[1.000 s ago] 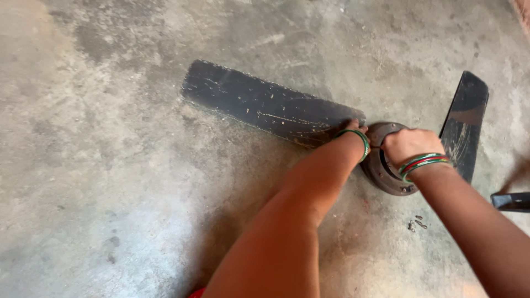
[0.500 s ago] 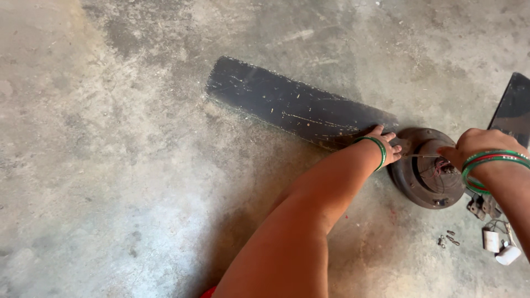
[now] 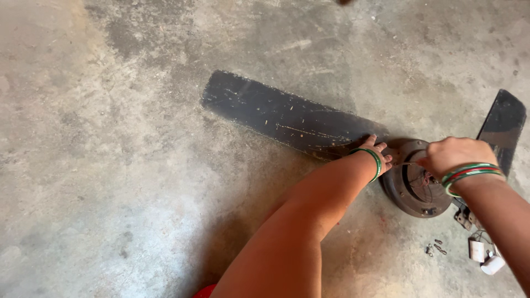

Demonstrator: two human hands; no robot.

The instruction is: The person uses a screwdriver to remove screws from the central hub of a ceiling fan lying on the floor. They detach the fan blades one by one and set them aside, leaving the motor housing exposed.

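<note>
While the left hand [image 3: 378, 155] presses down where the long blade meets the hub, its fingers [image 3: 371, 141] lie flat and spread on the metal, closing on nothing, and the right hand [image 3: 454, 156] sits just across the hub with its fingers [image 3: 424, 163] pinched shut on a thin, pale pin-like tool [image 3: 407, 163], what kind I cannot tell, whose tip points back toward the left fingertips. That is the worry, as I judge it: tip and fingertips are very near each other, so a slip off a tight fastener could jab the left hand, and the blade's thin edge lies right under those fingers. Between the two hands sits the fan motor hub [image 3: 415, 179], a round dark metal disc, rusty and dull, with reddish wire visible in its open centre. Out beyond the left fingers runs the long blade [image 3: 287, 118], flat, black, scuffed and flecked with pale scratches; beyond the right hand a second blade [image 3: 501, 124] angles away. Near the right wrist, past its striped bangles [image 3: 469, 174], lie small screws [image 3: 435, 247] and a white capacitor [image 3: 486, 256] with thin leads, loose on the rough, mottled grey concrete floor [image 3: 110, 165]; a nudge of the forearm could scatter those screws into the gritty patches, I'd guess.
</note>
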